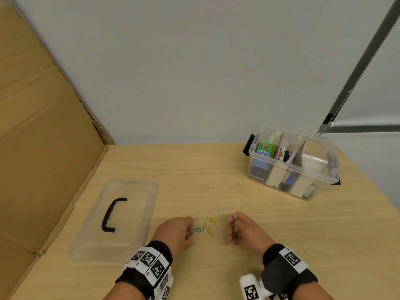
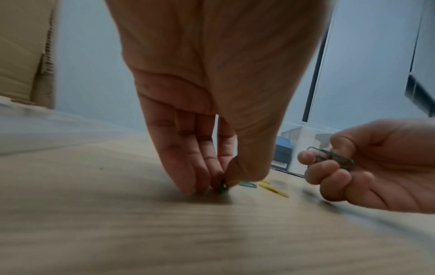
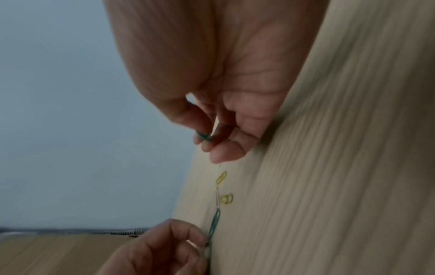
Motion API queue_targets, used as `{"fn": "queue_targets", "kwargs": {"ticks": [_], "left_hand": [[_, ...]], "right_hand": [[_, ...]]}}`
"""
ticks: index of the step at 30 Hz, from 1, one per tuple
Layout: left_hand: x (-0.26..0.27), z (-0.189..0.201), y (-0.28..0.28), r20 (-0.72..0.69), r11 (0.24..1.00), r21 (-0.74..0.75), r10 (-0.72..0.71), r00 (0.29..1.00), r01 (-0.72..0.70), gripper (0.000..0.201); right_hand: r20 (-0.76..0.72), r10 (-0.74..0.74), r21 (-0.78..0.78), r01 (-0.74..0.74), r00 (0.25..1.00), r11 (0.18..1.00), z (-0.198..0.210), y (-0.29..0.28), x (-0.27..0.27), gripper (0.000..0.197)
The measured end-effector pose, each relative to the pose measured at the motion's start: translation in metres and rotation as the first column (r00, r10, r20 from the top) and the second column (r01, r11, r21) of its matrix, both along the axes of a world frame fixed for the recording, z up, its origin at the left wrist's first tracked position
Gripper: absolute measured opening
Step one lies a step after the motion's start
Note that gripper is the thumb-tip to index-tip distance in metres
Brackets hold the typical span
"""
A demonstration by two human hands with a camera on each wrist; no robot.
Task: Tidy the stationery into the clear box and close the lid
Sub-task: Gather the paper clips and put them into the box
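Note:
The clear box [image 1: 290, 168] stands open at the table's back right, with stationery packed inside. Its clear lid [image 1: 134, 213], fitted with a black handle [image 1: 110, 215], lies flat at the left. Several paper clips lie between my hands: a green one [image 1: 198, 230], a white one [image 1: 204, 224], two yellow ones [image 1: 211, 220] and a silver one [image 1: 217, 210]. My left hand [image 1: 190, 232] pinches the near end of the green clip [image 2: 248, 184] on the table. My right hand [image 1: 234, 228] holds a second green clip [image 2: 334, 157] upright, off the table.
A tall cardboard panel [image 1: 43, 126] walls off the left side, close to the lid. A pale wall runs behind the wooden table [image 1: 238, 180]. The table's right edge passes just beyond the box.

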State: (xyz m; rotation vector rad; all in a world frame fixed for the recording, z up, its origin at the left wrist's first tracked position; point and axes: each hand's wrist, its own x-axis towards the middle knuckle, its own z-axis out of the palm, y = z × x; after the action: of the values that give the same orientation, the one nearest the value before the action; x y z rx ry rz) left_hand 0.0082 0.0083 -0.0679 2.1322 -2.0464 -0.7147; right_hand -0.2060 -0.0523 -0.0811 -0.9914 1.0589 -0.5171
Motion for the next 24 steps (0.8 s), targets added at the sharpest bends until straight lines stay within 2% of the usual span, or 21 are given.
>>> {"fn": "queue_targets", "kwargs": {"ticks": [2,4,5,6,7,9,10,11,12,14,16,19,20,21,22,24], "left_hand": [[0.004,-0.003,0.0,-0.091,1.0,-0.012,-0.005,0.996,0.004,0.013],[0.009,-0.007,0.001,-0.222,0.999,-0.028,0.024,0.975,-0.031,0.009],[0.011,-0.008,0.0,-0.292,0.997,-0.033,0.052,0.955,-0.064,0.01],[0.012,-0.009,0.0,-0.376,0.994,-0.025,0.092,0.922,-0.109,0.011],[0.013,-0.008,0.001,-0.473,0.987,0.005,0.143,0.869,-0.16,0.011],[0.012,-0.006,0.0,-0.647,0.966,0.107,0.248,0.721,-0.237,0.011],[0.013,-0.005,-0.001,-0.699,0.956,0.147,0.282,0.657,-0.254,0.011],[0.013,-0.005,-0.001,-0.716,0.951,0.168,0.3,0.63,-0.261,0.012],[0.014,-0.005,-0.003,-0.714,0.95,0.171,0.303,0.632,-0.262,0.014],[0.013,-0.006,-0.006,-0.66,0.954,0.156,0.292,0.692,-0.255,0.021],[0.01,-0.006,-0.009,-0.584,0.961,0.142,0.276,0.764,-0.239,0.024],[0.002,-0.009,-0.013,-0.42,0.99,0.049,0.143,0.896,-0.135,0.007],[0.0,-0.009,-0.013,-0.352,0.995,0.032,0.097,0.931,-0.091,0.003],[-0.002,-0.01,-0.013,-0.281,0.998,0.022,0.059,0.958,-0.055,0.01],[-0.004,-0.011,-0.014,-0.224,1.0,0.013,0.03,0.974,-0.028,0.015],[-0.008,-0.009,-0.016,-0.163,1.0,-0.021,0.016,0.986,-0.02,0.019]], "right_hand": [[0.181,-0.081,0.158,0.053,0.98,0.986,0.007,0.003,0.005,0.024],[0.182,-0.104,0.176,0.072,0.978,0.982,0.011,0.004,0.013,0.019],[0.093,-0.073,0.105,0.063,0.993,0.992,0.01,0.004,0.017,0.018],[-0.062,-0.012,-0.024,0.011,0.998,1.0,0.009,0.004,0.021,0.016],[-0.266,0.049,-0.172,-0.097,0.963,0.98,0.008,0.005,0.025,0.017],[-0.596,0.104,-0.342,-0.369,0.797,0.864,0.003,0.006,0.033,0.018],[-0.685,0.11,-0.358,-0.465,0.72,0.81,0.001,0.006,0.038,0.018],[-0.743,0.111,-0.358,-0.532,0.66,0.767,0.0,0.007,0.042,0.017],[-0.781,0.106,-0.354,-0.577,0.615,0.736,-0.001,0.008,0.046,0.015],[-0.826,0.077,-0.353,-0.62,0.558,0.701,-0.002,0.009,0.053,0.01],[-0.872,0.056,-0.328,-0.666,0.487,0.67,-0.001,0.009,0.058,0.021],[-0.916,0.06,-0.271,-0.721,0.397,0.638,0.0,0.008,0.061,0.025],[-0.908,0.077,-0.273,-0.721,0.412,0.637,0.0,0.007,0.059,0.021],[-0.882,0.107,-0.285,-0.701,0.459,0.654,0.0,0.006,0.056,0.014],[-0.831,0.136,-0.311,-0.653,0.54,0.691,0.0,0.003,0.051,0.006],[-0.646,0.177,-0.316,-0.471,0.743,0.824,0.001,-0.004,0.039,0.017]]}}
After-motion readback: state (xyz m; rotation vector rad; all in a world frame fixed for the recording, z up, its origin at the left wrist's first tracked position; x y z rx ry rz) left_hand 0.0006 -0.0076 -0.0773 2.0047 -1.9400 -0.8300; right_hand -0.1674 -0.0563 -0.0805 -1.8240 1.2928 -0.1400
